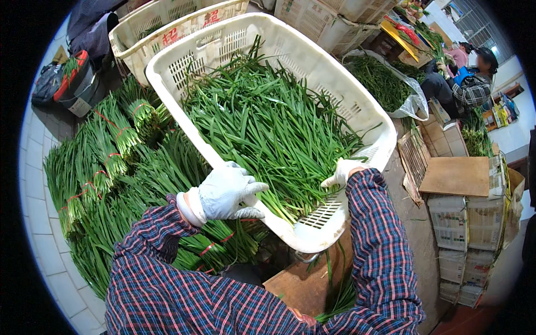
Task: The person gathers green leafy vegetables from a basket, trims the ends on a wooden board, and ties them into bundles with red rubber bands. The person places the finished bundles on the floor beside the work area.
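A white slotted plastic basket (pixel 284 26) stands tilted before me, holding a loose heap of long green leaf vegetables (pixel 272 117), which look like garlic chives. Their pale stem ends lie towards the near end. My left hand (pixel 228 192), in a whitish glove, is at the basket's left rim with index finger and thumb spread apart. Inside the near right corner, my gloved right hand (pixel 345 171) touches the leaves by the rim; its fingers are partly hidden, so its hold is unclear.
Bundles of chives (pixel 125 140) tied with red bands lie at left. A brown board (pixel 310 284) is below the basket. Another basket (pixel 180 33) stands behind, a bucket (pixel 79 90) back left. Stacked crates (pixel 465 226) bear a wooden board (pixel 456 176). Two people (pixel 473 86) sit back right.
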`<state>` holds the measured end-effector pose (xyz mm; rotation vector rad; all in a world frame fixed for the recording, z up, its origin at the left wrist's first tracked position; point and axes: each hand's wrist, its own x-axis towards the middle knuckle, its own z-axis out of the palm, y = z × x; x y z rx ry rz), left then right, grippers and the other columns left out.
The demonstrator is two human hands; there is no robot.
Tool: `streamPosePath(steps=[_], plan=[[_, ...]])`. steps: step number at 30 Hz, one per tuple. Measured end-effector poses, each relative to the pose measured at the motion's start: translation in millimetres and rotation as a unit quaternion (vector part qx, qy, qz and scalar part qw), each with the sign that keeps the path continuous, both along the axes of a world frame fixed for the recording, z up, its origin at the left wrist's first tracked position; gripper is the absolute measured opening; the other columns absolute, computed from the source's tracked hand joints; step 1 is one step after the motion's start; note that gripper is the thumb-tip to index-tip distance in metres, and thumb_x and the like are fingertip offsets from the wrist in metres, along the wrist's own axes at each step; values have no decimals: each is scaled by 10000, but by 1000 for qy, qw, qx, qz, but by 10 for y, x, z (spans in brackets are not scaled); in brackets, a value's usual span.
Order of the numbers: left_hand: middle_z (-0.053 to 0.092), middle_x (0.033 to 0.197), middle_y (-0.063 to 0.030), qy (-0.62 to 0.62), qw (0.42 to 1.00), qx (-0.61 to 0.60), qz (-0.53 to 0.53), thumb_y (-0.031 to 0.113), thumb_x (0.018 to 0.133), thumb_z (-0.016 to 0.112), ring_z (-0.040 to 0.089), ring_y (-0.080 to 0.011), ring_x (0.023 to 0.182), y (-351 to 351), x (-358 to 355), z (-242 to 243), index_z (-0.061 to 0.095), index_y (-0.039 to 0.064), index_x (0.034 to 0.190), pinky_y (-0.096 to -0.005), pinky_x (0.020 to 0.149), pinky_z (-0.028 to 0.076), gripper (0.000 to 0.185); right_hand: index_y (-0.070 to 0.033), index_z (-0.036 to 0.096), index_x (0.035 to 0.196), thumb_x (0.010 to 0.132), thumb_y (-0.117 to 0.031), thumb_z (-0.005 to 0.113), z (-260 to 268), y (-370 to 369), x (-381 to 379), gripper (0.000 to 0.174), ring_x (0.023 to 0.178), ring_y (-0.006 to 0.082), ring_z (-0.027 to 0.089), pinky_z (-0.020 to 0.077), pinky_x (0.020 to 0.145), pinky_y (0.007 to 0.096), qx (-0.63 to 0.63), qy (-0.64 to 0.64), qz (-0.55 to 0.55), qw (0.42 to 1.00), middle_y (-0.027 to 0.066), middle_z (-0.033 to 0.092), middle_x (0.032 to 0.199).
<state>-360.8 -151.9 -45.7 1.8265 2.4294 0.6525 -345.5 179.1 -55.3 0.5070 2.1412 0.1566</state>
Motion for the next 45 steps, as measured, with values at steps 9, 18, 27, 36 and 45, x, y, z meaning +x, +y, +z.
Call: streamPosePath(steps=[9, 18, 27, 36, 45], plan=[[622, 754, -25, 13, 998, 40, 36, 528, 781, 644, 599, -238, 736, -22, 38, -177, 680, 133, 1001, -372, 731, 459, 453, 82, 79, 1467, 521, -650, 828, -660, -277, 52, 1412, 1314, 345, 418, 367, 1081, 371, -84, 37, -43, 995, 292, 383, 1418], [586, 699, -5, 37, 996, 78, 38, 472, 764, 670, 577, -224, 680, -2, 29, -263, 681, 116, 956, -352, 694, 473, 405, 5, -28, 1485, 522, -479, 903, -905, -473, 140, 1424, 1230, 333, 492, 416, 1038, 376, -33, 159, -124, 979, 277, 427, 1370], [581, 666, -30, 27, 993, 109, 42, 500, 777, 641, 595, -235, 673, -3, 23, -277, 627, 110, 807, -366, 684, 466, 391, 72, 187, 1454, 567, -380, 900, -780, -424, 173, 1224, 1229, 313, 506, 382, 1052, 339, -185, 128, -136, 965, 260, 502, 1328], [580, 655, -29, 34, 992, 111, 44, 497, 776, 646, 596, -232, 667, 1, 23, -272, 635, 121, 783, -366, 676, 473, 377, 9, 211, 1459, 559, -488, 879, -935, -448, 211, 1227, 1203, 325, 527, 443, 1005, 370, -170, 147, -66, 972, 253, 501, 1326], [574, 679, -4, 39, 993, 108, 36, 468, 758, 684, 565, -219, 670, -5, 19, -281, 688, 139, 905, -356, 656, 458, 361, 75, 473, 1280, 661, -278, 853, -516, -312, 121, 807, 1103, 233, 574, 431, 984, 336, -494, 106, -140, 851, 178, 614, 1205]])
